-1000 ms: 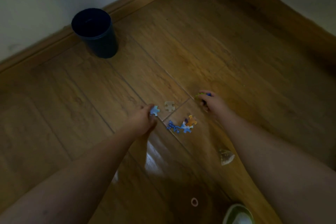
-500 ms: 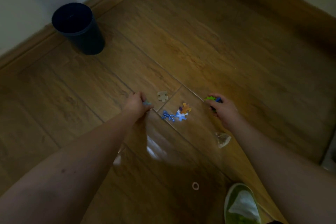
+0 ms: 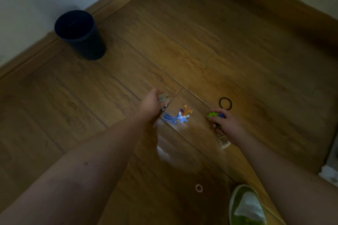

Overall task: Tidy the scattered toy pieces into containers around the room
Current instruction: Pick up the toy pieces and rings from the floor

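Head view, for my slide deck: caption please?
Left hand pinches a beige puzzle piece; right hand grips green toy.

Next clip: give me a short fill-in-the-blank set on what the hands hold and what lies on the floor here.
1. The left hand pinches a beige ____ piece.
2. The right hand grips a small ____ toy.
3. The dark bin stands by the ____.
4. A black ____ band lies on the floor just beyond the right hand.

Missing words: puzzle; green; wall; hair
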A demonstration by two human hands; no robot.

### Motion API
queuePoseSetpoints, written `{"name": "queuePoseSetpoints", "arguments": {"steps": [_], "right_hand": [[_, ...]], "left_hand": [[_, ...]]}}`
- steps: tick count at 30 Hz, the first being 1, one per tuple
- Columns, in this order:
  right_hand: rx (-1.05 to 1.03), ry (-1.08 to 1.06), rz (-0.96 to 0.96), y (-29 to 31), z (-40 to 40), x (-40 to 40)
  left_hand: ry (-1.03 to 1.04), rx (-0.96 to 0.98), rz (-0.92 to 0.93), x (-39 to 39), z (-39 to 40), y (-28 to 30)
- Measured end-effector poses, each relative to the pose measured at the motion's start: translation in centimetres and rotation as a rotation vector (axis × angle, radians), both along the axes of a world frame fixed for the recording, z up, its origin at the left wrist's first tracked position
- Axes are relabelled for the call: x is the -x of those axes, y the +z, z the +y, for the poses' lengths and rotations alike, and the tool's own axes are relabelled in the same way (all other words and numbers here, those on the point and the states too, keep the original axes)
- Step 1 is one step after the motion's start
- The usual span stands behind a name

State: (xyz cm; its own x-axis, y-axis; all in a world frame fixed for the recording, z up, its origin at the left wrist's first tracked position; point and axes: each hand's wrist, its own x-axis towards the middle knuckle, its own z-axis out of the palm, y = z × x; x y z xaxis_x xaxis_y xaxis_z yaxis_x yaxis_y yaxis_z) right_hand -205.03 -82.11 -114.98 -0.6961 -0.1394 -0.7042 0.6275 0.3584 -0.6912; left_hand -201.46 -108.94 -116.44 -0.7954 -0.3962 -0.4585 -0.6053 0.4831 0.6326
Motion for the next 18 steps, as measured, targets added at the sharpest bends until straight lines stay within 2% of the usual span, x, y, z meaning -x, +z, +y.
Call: {"name": "queuePoseSetpoints", "arguments": {"steps": [10, 13, 15, 18], "right_hand": [[0.033, 0.017, 0.011, 0.7, -1.4, -1.4], [0.025, 0.027, 0.024, 0.9, -1.4, -1.9], [0.027, 0.015, 0.021, 1.1, -1.3, -2.3], [0.028, -0.001, 0.02, 1.4, -1.1, -2.7]], "left_hand": [[-0.221, 0.216, -0.13, 1.2, -0.2, -0.7], [-0.275, 0.255, -0.11, 1.4, 0.0, -0.3], [-0.26, 0.265, -0.072, 1.1, 0.0, -0.3], [-0.222, 0.178, -0.028, 0.6, 0.1, -0.5]]}}
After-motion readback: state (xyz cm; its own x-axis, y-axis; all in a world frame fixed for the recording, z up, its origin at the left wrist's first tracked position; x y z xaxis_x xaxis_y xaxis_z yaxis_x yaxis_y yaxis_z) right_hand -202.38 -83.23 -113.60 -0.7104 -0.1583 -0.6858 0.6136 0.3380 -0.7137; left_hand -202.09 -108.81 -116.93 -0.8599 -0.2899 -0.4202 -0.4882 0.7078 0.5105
